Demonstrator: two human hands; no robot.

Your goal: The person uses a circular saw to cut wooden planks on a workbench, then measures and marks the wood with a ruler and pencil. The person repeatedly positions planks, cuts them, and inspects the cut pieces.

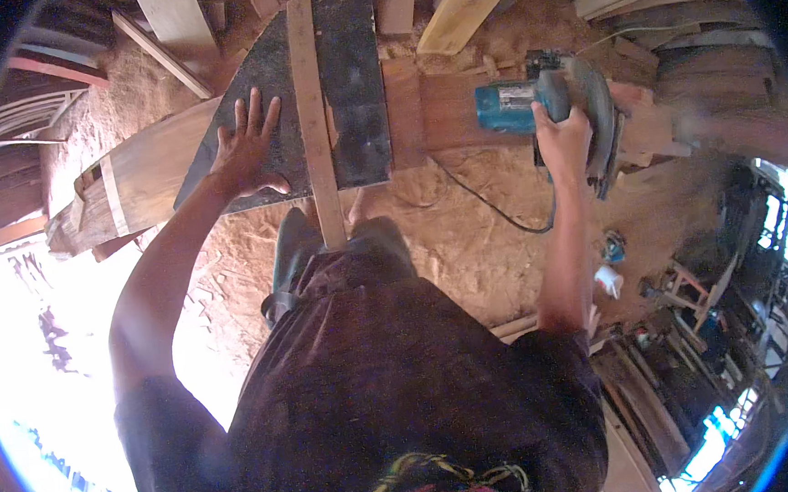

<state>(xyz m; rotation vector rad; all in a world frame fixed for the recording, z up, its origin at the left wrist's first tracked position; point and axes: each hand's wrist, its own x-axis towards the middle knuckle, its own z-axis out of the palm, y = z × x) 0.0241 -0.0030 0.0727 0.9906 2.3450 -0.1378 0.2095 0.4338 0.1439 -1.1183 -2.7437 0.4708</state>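
My left hand [246, 148] lies flat with fingers spread on a dark sheet of board [346, 76]. A narrow pale wooden strip [312, 115] runs along the board toward me. The board rests across a long reddish plank [151, 171] that spans left to right. My right hand [562, 138] grips the handle of a blue circular saw [539, 99], which sits on the plank's right part. Its black cord [492, 212] trails down over the sawdust floor.
Sawdust [467, 250] covers the ground. Pale planks [459, 4] and offcuts lean at the top. Stacked boards [697, 5] lie at upper right. Small tools and a white container [608, 278] sit lower right beside wooden frames. Bright daylight floods the left.
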